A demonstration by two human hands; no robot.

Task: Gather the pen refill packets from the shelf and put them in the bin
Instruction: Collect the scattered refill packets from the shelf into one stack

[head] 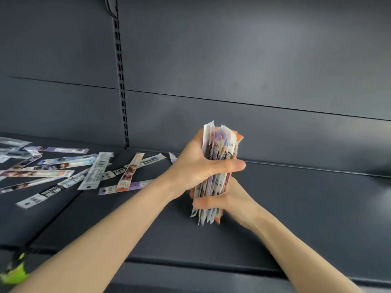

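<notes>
An upright bundle of pen refill packets (220,144), white, purple and orange, stands over the middle of the dark shelf (306,199). My left hand (196,168) wraps around its upper half. My right hand (230,197) grips its lower half from the right. Both hands are shut on the bundle, and its lower ends stick out below my fingers. Several loose refill packets (93,172) lie scattered flat on the shelf to the left. The bin is not in view.
A grey back panel (254,60) with a slotted upright (121,81) rises behind the shelf. The shelf's front lip (190,265) runs along the bottom. A blurred green thing (14,273) shows at the lower left corner.
</notes>
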